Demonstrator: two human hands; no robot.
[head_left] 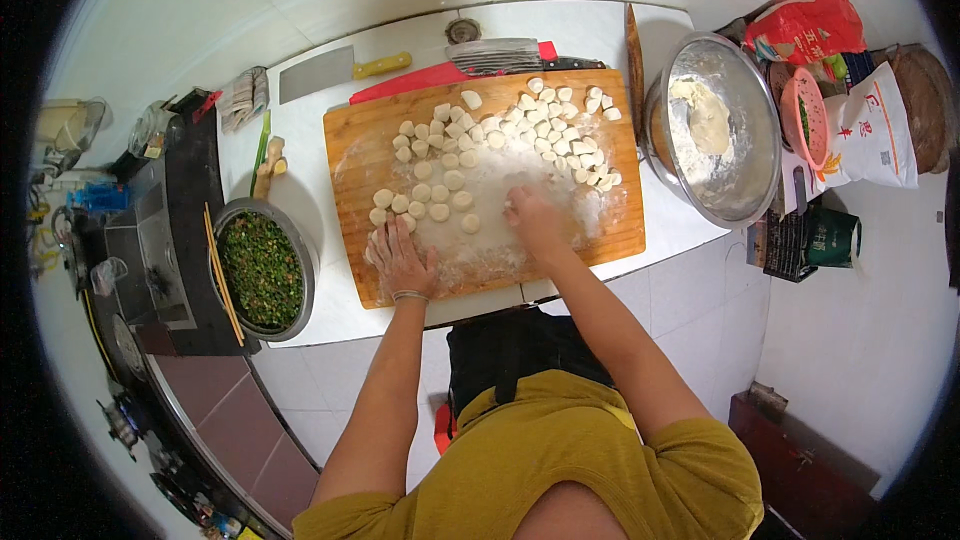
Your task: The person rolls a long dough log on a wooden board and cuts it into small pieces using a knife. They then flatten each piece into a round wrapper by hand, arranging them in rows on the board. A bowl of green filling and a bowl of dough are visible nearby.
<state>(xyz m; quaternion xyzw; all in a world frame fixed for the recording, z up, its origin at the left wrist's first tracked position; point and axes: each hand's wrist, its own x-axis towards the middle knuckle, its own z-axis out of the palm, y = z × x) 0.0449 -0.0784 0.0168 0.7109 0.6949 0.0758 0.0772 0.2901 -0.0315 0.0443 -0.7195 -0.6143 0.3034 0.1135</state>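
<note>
A floured wooden board (460,278) carries many small pieces of white dough (494,139). Flattened rounds (439,211) lie toward the left middle, and uncut-looking lumps are crowded at the upper right. My left hand (402,260) rests palm down at the board's lower left, its fingers spread, the tips touching or just short of the nearest rounds; what is under the palm is hidden. Over the floury middle, my right hand (536,220) is closed with curled fingers, slightly blurred. Whatever it holds, if anything, does not show.
Left of the board stand a bowl of chopped green filling (262,270), chopsticks (222,275) and ginger (268,170). Behind lie a cleaver (318,74) and a second knife (575,64). A steel basin (745,140) with dough, a pink basket (814,120) and a white bag (872,135) are right.
</note>
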